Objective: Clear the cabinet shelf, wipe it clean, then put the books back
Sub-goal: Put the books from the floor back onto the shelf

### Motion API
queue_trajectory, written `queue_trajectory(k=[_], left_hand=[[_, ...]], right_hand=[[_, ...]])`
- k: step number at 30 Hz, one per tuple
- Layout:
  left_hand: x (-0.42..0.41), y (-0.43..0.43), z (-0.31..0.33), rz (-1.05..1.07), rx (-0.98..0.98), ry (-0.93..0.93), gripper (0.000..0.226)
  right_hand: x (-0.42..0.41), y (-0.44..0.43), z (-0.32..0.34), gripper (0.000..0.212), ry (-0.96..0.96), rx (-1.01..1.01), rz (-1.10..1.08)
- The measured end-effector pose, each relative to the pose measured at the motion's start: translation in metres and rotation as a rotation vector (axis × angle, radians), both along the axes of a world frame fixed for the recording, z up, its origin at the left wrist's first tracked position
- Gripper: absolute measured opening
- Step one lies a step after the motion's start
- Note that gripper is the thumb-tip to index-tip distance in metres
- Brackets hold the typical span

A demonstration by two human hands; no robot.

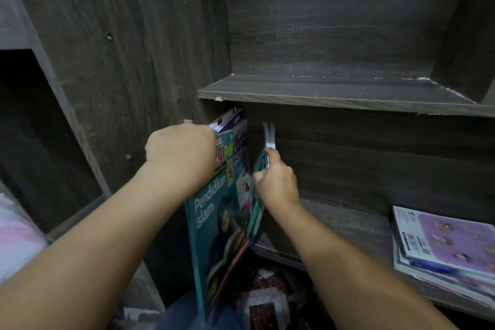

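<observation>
Several thin books (230, 185) stand on edge at the left end of the dark wooden cabinet shelf (348, 222). The front one is teal (211, 230) and tilts out over the shelf's front edge. My left hand (182, 150) curls over the tops of the books on their left side. My right hand (276, 182) grips the right side of the bundle, pinching a teal and white book (269, 139) that sticks up behind it. A flat stack of books (444, 246) with a purple cover lies at the right end of the same shelf.
The shelf above (334, 91) holds nothing and has white crumbs along its back corner. Below the shelf's front edge lie loose papers and books (267, 300). A dark side panel (120, 61) rises on the left, with pink cloth (16, 238) at the far left.
</observation>
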State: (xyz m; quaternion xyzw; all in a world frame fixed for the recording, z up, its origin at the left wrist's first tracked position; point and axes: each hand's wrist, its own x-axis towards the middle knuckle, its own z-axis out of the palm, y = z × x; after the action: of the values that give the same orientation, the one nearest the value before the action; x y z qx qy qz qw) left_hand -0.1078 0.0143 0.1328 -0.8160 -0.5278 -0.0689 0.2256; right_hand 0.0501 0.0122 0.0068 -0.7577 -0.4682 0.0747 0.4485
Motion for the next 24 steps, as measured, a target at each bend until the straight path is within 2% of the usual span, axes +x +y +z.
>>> queue_trajectory(k=[9,18,20,24], left_hand=[[0.037,0.034,-0.02,0.07,0.035,-0.05,0.032],[0.04,0.027,0.009,0.151,0.129,-0.158,0.027],[0.049,0.031,-0.006,0.091,0.157,-0.15,0.033],[0.065,0.052,-0.062,-0.028,0.09,-0.166,0.065]], right_hand=[[0.003,-0.006,0.001,0.057,-0.01,-0.01,0.02],[0.013,-0.024,-0.015,0.058,0.079,0.029,-0.093],[0.013,-0.031,-0.016,0.059,0.078,0.04,-0.101],[0.015,-0.032,-0.015,0.06,0.041,0.017,-0.073]])
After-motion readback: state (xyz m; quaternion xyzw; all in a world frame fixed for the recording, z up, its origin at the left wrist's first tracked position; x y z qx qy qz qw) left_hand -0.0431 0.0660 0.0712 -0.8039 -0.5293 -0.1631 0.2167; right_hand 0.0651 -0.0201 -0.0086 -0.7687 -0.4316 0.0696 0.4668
